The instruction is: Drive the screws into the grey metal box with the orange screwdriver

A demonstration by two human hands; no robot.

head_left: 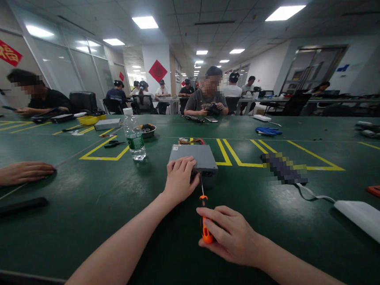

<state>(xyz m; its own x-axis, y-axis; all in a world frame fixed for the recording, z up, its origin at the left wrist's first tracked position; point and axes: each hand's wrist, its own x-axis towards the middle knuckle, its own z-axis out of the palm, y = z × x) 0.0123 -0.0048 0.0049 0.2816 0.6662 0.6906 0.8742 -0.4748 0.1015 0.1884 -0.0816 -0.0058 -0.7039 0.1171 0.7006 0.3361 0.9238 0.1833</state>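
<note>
A grey metal computer power supply (pixel 197 153) rests on the green table with a bundle of coloured wires at its far side. My left hand (pixel 181 178) lies over its near left part, fingers on top and thumb at the near face, gripping it. My right hand (pixel 233 236) is closed around the orange and black handle of a screwdriver (pixel 205 223). The screwdriver's shaft points away from me and reaches the near face of the power supply. Where exactly its tip sits is hard to make out.
A water bottle (pixel 134 136) stands left of the power supply, with a metal bowl (pixel 149 130) behind it. To the right are a blurred-out phone (pixel 283 168), a white power bank (pixel 373 226) and a blue glove (pixel 268 131). Another person's hand (pixel 22 172) rests at left.
</note>
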